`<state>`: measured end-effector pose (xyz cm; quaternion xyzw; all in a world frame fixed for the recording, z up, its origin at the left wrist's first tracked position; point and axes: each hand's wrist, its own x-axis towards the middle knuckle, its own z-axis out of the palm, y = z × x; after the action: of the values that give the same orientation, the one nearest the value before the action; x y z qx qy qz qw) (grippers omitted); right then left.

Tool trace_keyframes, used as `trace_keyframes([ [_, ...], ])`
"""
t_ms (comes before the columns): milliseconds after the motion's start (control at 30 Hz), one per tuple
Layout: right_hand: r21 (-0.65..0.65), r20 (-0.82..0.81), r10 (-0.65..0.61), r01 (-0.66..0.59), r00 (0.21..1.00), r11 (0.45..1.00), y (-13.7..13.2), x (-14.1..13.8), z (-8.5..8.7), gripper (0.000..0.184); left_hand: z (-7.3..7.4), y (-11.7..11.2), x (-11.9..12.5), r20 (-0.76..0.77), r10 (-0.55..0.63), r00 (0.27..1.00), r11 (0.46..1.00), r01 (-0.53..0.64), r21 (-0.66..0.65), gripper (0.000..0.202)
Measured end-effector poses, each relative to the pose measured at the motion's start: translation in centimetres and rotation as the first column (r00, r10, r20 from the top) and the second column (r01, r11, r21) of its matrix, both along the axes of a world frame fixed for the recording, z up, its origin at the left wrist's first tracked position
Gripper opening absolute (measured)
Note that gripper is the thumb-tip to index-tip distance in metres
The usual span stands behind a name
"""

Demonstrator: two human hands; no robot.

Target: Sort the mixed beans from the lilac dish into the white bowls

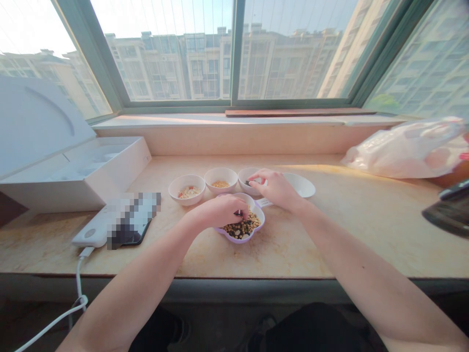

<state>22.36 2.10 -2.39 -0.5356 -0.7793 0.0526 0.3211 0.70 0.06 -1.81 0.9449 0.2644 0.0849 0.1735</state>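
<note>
My left hand (pixel 220 211) curls over a purple-rimmed, flower-shaped dish (pixel 239 240) heaped with mixed beans and nuts, a dark bean showing at its fingertips. My right hand (pixel 274 188) reaches over to a small white bowl (pixel 245 172), its fingertips at the bowl's mouth and partly hiding dark contents. Two more white bowls stand to the left of it: one (pixel 212 172) holds yellow grains, and the other (pixel 176 186) holds pale pieces with some red bits. A white plate (pixel 304 185) lies partly behind my right hand.
An open white box (pixel 110 161) stands at the left of the marble sill. A power bank (pixel 90 232) with a white cable lies on a phone (pixel 134 234). A plastic bag (pixel 403 151) and a dark object (pixel 449 212) sit at the right, below a window (pixel 293 54).
</note>
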Motion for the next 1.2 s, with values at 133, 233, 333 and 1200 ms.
trace_keyframes([
  [133,-0.004,0.003,0.002,-0.002,1.000,1.000,0.0,0.0,0.0,0.016,-0.2,0.2,0.0,0.004,0.001,1.000,1.000,-0.001,-0.007,0.026],
  [233,0.004,0.002,0.010,-0.010,1.000,1.000,0.0,-0.1,0.0,0.016,-0.1,0.4,0.0,-0.001,-0.005,1.000,1.000,0.005,0.002,0.024],
  [333,0.019,-0.012,0.014,-0.014,1.000,1.000,-0.1,-0.1,0.1,0.015,0.2,0.4,0.0,0.021,0.000,1.000,1.000,0.000,0.003,0.018],
  [1200,-0.295,0.154,0.583,-0.525,0.798,0.798,-4.4,-4.3,1.0,0.033,0.2,3.7,-1.8,0.165,0.599,0.783,0.706,-0.615,0.352,0.037],
])
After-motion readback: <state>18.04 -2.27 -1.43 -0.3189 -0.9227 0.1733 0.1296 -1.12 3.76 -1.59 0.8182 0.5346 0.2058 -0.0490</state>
